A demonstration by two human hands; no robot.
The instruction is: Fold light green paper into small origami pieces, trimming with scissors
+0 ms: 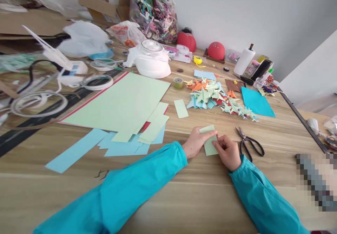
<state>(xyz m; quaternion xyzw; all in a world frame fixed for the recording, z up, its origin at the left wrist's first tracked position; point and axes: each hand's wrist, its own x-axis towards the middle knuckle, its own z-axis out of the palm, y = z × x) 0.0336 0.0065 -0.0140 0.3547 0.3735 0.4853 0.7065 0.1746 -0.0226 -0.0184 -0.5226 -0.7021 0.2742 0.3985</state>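
Note:
A small pale green paper strip [210, 146] is held between my two hands above the wooden table. My left hand [196, 142] pinches its upper part, the thumb lying across the front. At the lower right edge, my right hand [228, 152] grips the same paper between thumb and fingers. Black-handled scissors [246, 143] lie just right of my right hand, blades slightly apart. Another pale green paper piece [181, 108] rests on the table beyond my left hand. Farther back is a pile of folded paper shapes [207, 95] in green, blue, orange and red.
Large green sheets [118, 99] and cut blue strips [76, 150] spread over the left side. A white glue gun [61, 60] and tape rolls [97, 82] sit behind them. A turquoise cloth-like square [258, 101] lies at right. Bags, boxes and red pincushions [216, 50] line the wall.

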